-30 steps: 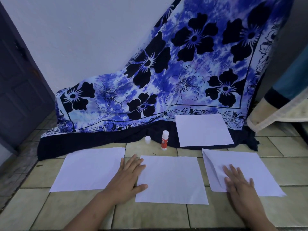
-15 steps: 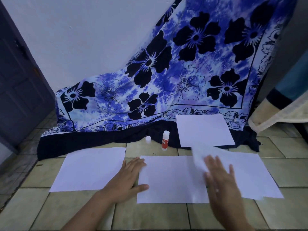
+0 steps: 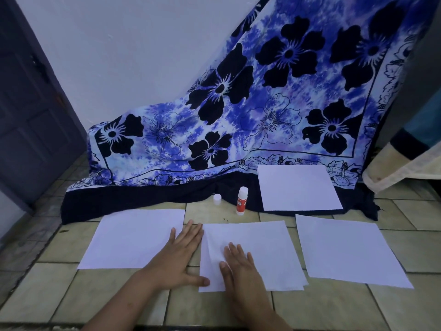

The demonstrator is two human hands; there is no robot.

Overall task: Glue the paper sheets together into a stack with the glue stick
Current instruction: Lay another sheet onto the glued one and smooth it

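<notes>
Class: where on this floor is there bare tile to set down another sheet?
Bare tile lies below the left sheet and below the right sheet. Crowded: the centre, where both hands press the middle stack, with glue stick and cap behind.

A: L hand [image 3: 182, 255] status?
B: Flat, palm down, fingers together pointing fwd, thumb splayed to the right.
A: R hand [image 3: 238, 267]?
B: Also flat, palm down, fingers spread slightly, just beside L. Both forearms bare, angled inward.
</notes>
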